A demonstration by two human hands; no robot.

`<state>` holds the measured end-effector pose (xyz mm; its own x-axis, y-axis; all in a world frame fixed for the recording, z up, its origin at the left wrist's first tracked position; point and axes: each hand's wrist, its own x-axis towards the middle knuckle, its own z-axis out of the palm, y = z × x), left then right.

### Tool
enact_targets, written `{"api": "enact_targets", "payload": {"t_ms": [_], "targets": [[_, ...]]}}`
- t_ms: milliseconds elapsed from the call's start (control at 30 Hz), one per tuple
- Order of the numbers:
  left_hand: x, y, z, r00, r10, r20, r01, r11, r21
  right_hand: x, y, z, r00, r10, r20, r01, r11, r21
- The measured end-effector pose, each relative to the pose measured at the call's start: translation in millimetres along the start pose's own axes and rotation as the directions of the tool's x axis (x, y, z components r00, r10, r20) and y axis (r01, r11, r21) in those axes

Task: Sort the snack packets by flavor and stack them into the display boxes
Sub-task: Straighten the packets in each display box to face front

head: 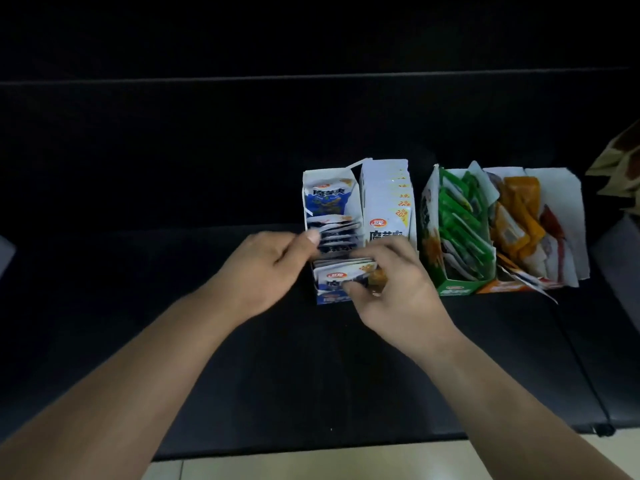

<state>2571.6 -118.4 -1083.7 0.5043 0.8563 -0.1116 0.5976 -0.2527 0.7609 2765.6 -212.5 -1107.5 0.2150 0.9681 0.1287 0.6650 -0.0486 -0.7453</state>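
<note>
Head view: the green box and orange box are filled, so you seem nearly done; your right hand pinches blue packets at the blue box, and your left hand is curled, thumb touching them.

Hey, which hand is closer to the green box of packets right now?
Right. The right hand is just left of the green box, holding blue packets; the left hand is farther left, at the blue box.
</note>
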Motion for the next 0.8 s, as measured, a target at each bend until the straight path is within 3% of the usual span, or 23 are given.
{"api": "enact_targets", "payload": {"t_ms": [133, 267, 367, 567, 800], "targets": [[20, 7, -13, 0.987, 0.13, 0.098, -0.149, 0.962, 0.23, 1, -5, -4, 0.988, -0.154, 0.033, 0.152, 0.987, 0.041], [35, 14, -20, 0.977, 0.146, 0.158, -0.199, 0.891, 0.409, 2, 3, -3, 0.985, -0.155, 0.077, 0.152, 0.987, 0.045], [42, 16, -18, 0.948, 0.232, 0.218, -0.314, 0.793, 0.523, 0, 13, -3, 0.98, -0.184, 0.072, 0.182, 0.983, 0.035], [43, 6, -14, 0.867, 0.373, 0.33, -0.497, 0.606, 0.621, -6, 18, -4, 0.98, -0.183, 0.074, 0.177, 0.981, 0.074], [48, 1, 3, 0.881, 0.458, 0.114, -0.389, 0.569, 0.724, -10, 21, 4, 0.98, -0.197, -0.019, 0.198, 0.98, 0.03]]}}
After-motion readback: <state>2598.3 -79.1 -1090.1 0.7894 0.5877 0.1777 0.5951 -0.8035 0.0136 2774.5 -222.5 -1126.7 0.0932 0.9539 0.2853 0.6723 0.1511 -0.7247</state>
